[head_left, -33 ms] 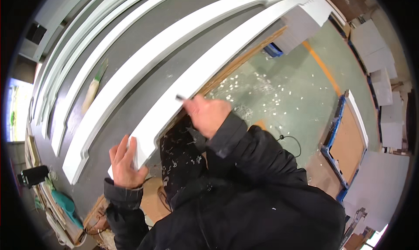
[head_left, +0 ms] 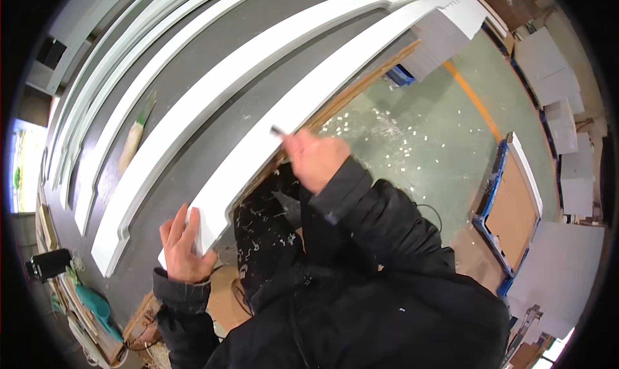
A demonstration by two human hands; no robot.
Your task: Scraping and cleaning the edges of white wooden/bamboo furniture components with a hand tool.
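Observation:
A long white moulded strip (head_left: 245, 159) lies along the near edge of the dark grey table, appearing bowed in this view. My left hand (head_left: 186, 248) rests on its near left end, fingers stretched out and apart. Farther along the strip, my right hand (head_left: 317, 156) is closed around a small tool (head_left: 276, 130); just its dark tip shows past the fingers, over the strip's surface. Motion blur hides the tool's exact kind and whether it touches the strip. Beyond lies a second white strip (head_left: 206, 82), parallel to the first.
A tool with a pale handle and green end (head_left: 133, 140) lies among more white strips on the table. White scraps litter the green floor (head_left: 412, 134) at right. A blue-edged panel (head_left: 516, 208) stands there. A black cylinder (head_left: 50, 263) is at far left.
My right hand and the small tool have shifted slightly away and to the right along the strip. My left hand stays on the strip's end.

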